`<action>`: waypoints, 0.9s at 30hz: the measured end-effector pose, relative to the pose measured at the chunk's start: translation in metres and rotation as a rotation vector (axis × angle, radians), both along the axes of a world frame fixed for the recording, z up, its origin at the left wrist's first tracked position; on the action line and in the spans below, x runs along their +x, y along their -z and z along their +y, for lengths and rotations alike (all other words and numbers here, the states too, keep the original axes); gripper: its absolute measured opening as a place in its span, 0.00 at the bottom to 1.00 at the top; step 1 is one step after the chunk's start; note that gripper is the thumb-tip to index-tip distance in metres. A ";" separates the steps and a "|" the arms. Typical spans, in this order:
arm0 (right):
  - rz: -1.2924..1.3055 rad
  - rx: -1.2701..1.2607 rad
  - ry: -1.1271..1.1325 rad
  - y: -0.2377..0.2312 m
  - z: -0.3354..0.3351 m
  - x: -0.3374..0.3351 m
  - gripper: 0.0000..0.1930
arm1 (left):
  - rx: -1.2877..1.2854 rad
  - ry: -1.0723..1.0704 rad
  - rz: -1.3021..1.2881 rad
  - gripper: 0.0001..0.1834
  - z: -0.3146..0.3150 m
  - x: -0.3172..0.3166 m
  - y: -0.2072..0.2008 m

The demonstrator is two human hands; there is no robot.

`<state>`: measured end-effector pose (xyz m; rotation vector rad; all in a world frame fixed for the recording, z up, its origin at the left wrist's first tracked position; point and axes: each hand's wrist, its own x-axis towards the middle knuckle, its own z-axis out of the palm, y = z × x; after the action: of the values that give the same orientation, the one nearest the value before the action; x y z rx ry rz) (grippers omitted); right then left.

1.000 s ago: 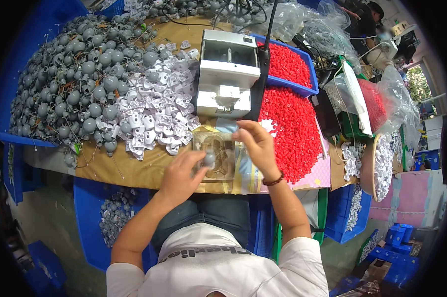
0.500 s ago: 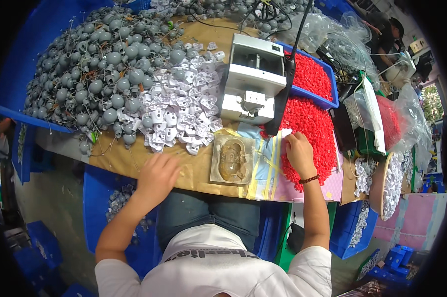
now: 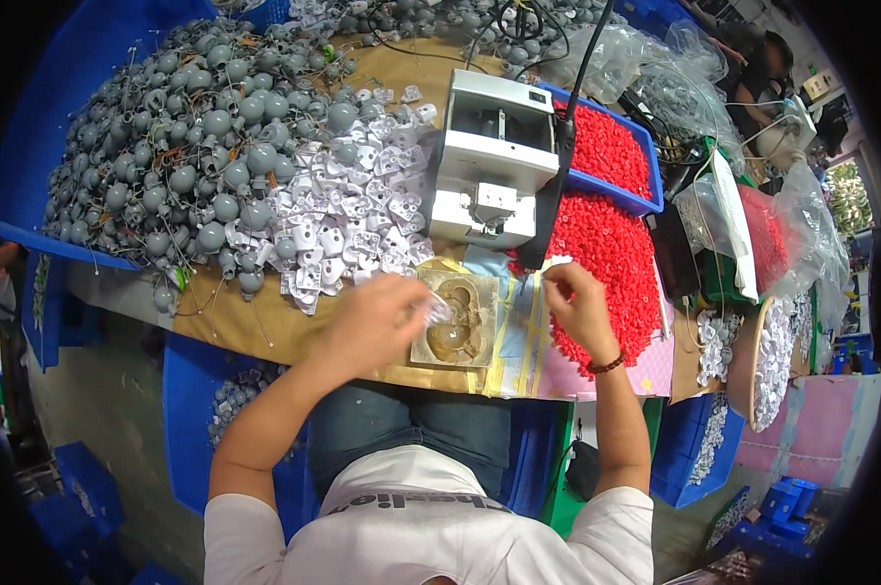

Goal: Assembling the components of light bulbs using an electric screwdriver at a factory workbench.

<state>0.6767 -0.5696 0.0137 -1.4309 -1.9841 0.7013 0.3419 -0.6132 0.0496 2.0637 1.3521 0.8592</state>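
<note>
My left hand (image 3: 374, 320), smeared a little by motion, pinches a white plastic piece (image 3: 438, 311) over the left side of a square mould block (image 3: 479, 343). The block has a rounded hollow in its top and lies at the table's front edge. My right hand (image 3: 581, 304), a beaded bracelet on its wrist, hovers at the left border of a heap of small red parts (image 3: 611, 244). Its fingertips are pinched together, and what they hold, if anything, is too small to make out. A pile of white plastic pieces (image 3: 352, 219) lies beyond my left hand.
Grey round parts with wires (image 3: 182, 175) are heaped at the left. Behind the mould stands a white and grey machine (image 3: 486, 156), with a black bar beside it. A blue tray (image 3: 645, 203) holds more red parts. Farther right are plastic bags (image 3: 821, 244) and another person (image 3: 757, 83).
My left hand has moved right from the table's front to the mould, now with a white plastic piece in its fingers. My right hand has shifted slightly left, its fingertips together.
</note>
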 end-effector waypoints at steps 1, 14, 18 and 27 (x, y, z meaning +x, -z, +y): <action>0.069 -0.023 -0.037 -0.002 -0.003 -0.010 0.06 | -0.038 0.080 -0.043 0.07 -0.001 0.010 -0.002; -0.031 0.454 -0.431 0.012 -0.022 -0.091 0.12 | 0.077 0.100 0.138 0.27 0.009 0.033 0.038; -0.152 0.525 -0.435 0.014 -0.029 -0.095 0.14 | 0.043 0.086 -0.058 0.23 0.006 -0.013 0.012; -0.142 0.459 -0.373 0.018 -0.036 -0.097 0.17 | 0.515 -0.639 0.689 0.11 0.092 -0.164 -0.068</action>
<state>0.5800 -0.6054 -0.0038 -0.8696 -2.3600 0.2640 0.1782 -0.5216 0.1179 2.4756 2.4662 0.8288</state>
